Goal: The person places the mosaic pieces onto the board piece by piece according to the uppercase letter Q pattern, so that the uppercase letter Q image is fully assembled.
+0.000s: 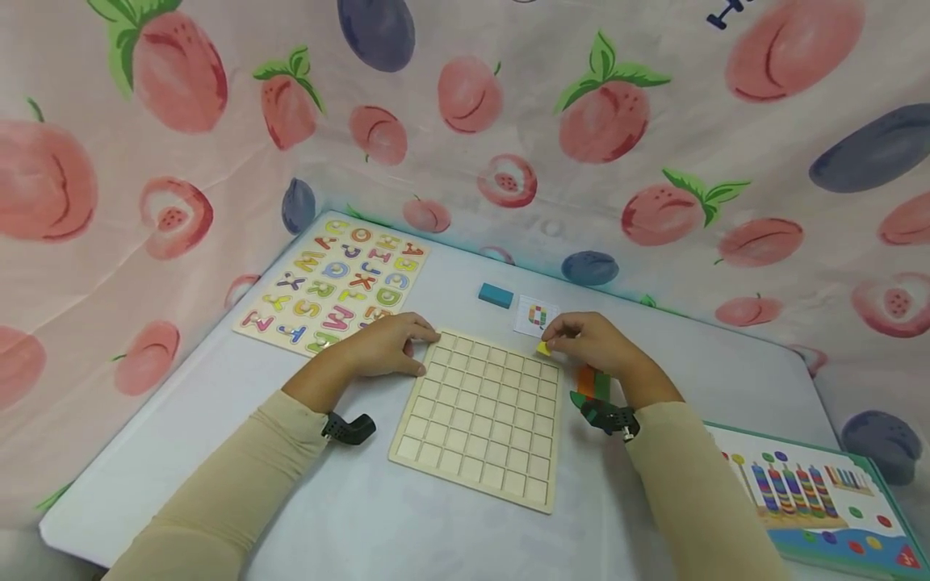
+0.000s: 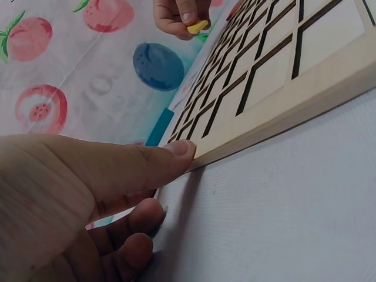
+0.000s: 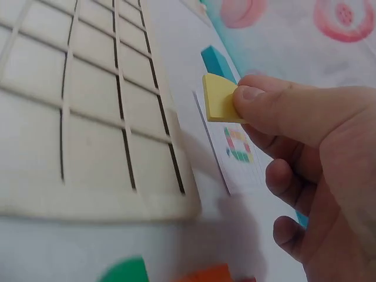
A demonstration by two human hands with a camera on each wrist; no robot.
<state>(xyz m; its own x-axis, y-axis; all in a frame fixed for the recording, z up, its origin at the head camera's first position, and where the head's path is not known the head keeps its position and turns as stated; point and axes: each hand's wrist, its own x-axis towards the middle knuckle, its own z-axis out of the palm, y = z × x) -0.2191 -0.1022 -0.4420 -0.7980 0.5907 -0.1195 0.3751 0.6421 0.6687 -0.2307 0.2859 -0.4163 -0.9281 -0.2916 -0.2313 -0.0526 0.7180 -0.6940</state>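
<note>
A yellow quarter-round piece (image 3: 220, 98) is pinched between thumb and fingers of my right hand (image 1: 592, 345), held near the upper right corner of the wooden grid board (image 1: 475, 411). The board's cells hold no pieces. At the board's upper left corner my left hand (image 1: 383, 347) rests with its thumb on the edge, as the left wrist view shows. A small card (image 3: 238, 144) with a coloured ring pattern lies behind the board. Orange (image 1: 585, 382) and green (image 1: 602, 386) pieces lie beside the board, partly hidden under my right wrist.
A wooden alphabet puzzle board (image 1: 291, 294) lies at the back left. A blue block (image 1: 496, 295) stands behind the grid board. At the right lies a box (image 1: 821, 492) with a printed picture of coloured ring stacks. Fruit-patterned cloth hangs around the table.
</note>
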